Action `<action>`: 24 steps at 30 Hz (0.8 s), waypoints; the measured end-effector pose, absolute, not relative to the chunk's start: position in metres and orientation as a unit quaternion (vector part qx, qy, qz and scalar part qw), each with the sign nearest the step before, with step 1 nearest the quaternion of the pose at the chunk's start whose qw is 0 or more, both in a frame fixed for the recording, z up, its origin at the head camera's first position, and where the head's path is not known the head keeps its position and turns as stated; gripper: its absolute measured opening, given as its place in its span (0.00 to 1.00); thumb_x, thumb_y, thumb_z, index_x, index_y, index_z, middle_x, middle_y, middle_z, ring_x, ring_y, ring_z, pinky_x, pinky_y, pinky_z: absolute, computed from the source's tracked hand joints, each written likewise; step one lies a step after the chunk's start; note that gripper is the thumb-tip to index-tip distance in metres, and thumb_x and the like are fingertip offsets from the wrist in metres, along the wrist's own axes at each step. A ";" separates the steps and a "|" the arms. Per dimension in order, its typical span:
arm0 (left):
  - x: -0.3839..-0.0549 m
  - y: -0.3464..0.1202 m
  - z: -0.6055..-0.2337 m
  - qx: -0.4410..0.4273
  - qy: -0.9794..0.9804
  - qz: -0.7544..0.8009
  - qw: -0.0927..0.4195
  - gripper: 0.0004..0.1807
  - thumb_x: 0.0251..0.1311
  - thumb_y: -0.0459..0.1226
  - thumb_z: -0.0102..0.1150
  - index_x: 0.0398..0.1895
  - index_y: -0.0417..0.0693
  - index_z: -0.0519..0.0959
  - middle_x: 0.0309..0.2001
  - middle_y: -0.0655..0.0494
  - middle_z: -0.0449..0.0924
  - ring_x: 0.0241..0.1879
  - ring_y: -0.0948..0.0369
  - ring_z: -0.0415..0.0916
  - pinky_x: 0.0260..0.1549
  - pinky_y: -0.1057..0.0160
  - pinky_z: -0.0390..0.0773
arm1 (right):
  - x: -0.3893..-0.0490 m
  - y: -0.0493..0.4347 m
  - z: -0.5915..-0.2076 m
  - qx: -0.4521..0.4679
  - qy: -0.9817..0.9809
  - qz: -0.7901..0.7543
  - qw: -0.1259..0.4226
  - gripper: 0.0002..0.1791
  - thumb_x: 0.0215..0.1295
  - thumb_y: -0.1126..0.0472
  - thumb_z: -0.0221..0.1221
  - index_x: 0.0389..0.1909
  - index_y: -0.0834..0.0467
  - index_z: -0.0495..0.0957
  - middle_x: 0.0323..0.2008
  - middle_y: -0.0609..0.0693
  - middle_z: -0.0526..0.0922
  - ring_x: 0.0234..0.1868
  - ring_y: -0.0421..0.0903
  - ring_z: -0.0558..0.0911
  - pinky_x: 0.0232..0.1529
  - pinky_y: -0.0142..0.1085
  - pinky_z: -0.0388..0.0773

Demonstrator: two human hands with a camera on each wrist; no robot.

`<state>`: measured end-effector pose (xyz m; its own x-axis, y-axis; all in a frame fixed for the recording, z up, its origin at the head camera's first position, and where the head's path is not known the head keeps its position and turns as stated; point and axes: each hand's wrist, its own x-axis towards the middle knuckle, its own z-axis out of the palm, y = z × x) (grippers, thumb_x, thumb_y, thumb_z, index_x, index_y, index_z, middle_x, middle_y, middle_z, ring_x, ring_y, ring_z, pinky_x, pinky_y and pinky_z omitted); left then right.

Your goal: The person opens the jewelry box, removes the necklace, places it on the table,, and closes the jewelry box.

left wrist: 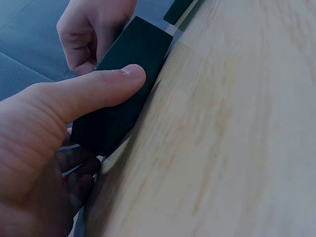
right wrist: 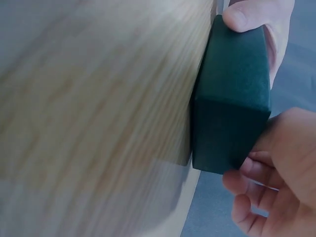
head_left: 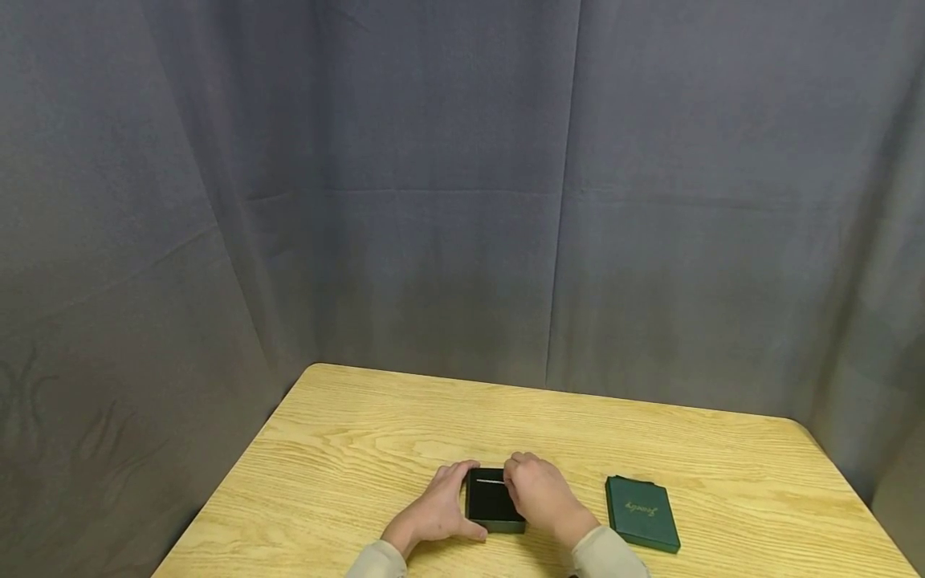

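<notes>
A small dark green jewelry box [head_left: 495, 526] with a black insert [head_left: 491, 502] sits uncovered on the table. Across the insert's far part runs a thin silvery strand [head_left: 490, 482]; its right end goes out of sight by the right hand. My left hand [head_left: 442, 506] grips the box from the left, thumb on the near wall and fingers around the far left corner. At the box's far right corner, my right hand [head_left: 540, 491] has curled fingers, with fingertips [right wrist: 234, 181] against the outer right wall. Its thumb tip is hidden behind that wall in the right wrist view.
To the right lies a green lid [head_left: 643, 514] with gold script and a dark tab at its far edge. The wood-grain table [head_left: 347, 449] has grey curtains [head_left: 448, 241] behind it and at its sides.
</notes>
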<state>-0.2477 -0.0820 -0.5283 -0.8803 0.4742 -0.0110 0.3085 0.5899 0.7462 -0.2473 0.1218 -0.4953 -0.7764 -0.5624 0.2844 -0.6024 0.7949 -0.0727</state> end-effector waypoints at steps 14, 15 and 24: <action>-0.247 -0.083 -0.524 0.220 0.887 0.390 0.116 0.53 0.39 0.52 0.76 0.69 0.50 0.58 0.63 0.57 0.63 0.57 0.56 0.59 0.55 0.47 0.65 | -0.249 0.128 -0.495 0.298 -0.936 0.143 0.121 0.08 0.59 0.64 0.61 0.23 0.51 0.74 0.27 0.40 0.67 0.29 0.38 0.68 0.29 0.31 0.72; -0.247 -0.083 -0.525 0.220 0.886 0.390 0.117 0.53 0.39 0.52 0.76 0.69 0.50 0.58 0.63 0.57 0.63 0.58 0.55 0.58 0.55 0.47 0.64 | -0.249 0.128 -0.495 0.294 -0.937 0.145 0.119 0.08 0.60 0.64 0.60 0.24 0.51 0.74 0.27 0.40 0.67 0.29 0.38 0.68 0.29 0.32 0.72; -0.249 -0.084 -0.525 0.218 0.887 0.388 0.122 0.54 0.38 0.53 0.76 0.69 0.51 0.58 0.63 0.57 0.63 0.56 0.56 0.59 0.54 0.47 0.65 | -0.247 0.126 -0.490 0.284 -0.939 0.167 0.103 0.06 0.62 0.62 0.59 0.25 0.50 0.75 0.29 0.40 0.69 0.32 0.38 0.69 0.31 0.33 0.73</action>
<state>-0.2485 -0.0836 -0.5250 -0.8757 0.4806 -0.0475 0.2916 0.6046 0.7413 -0.2471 0.1264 -0.4896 -0.8176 -0.4982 0.2887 -0.5671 0.7834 -0.2543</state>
